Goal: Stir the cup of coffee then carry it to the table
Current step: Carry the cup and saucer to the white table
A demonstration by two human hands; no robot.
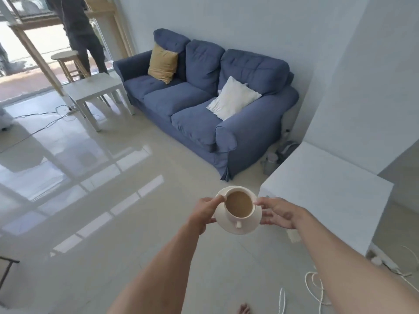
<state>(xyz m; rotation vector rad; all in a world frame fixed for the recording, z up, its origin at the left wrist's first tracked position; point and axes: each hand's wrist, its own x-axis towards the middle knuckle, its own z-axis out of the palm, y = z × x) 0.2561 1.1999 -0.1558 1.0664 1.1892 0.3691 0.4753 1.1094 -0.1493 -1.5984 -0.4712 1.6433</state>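
Left hand [205,211] first: I see it pinching the left rim of the saucer [246,227], thumb on top, fingers tucked under. Right hand [277,211] does the same on the opposite rim, thumb over the edge and fingers curled beneath. So both hands are closed on the saucer, one on each side, forearms reaching out in front of me.

The cup [235,218] sits upright on that saucer, between the two thumbs, with its handle turned back toward me. It holds milky brown coffee [239,203], close to the brim and lying level. I can't make out a spoon.

Cup and saucer are up in the air over the pale glossy floor [113,200], not resting on anything. Just to the right, close to my right hand, is the corner of a white table [328,191]. A bare foot [243,310] shows at the bottom edge, and a loop of white rope [315,288] lies on the floor near it.

Farther out, a blue sofa [204,105] stands against the wall with a yellow cushion [162,63] at its far end and a white cushion [233,98] at the near end. Beyond its far arm there's a second small white table [95,87], a dark cable [45,123] trailing across the floor in front of it. Behind that, a wooden stool [65,56] and another person [79,26] in dark clothes, standing by the bright doorway.
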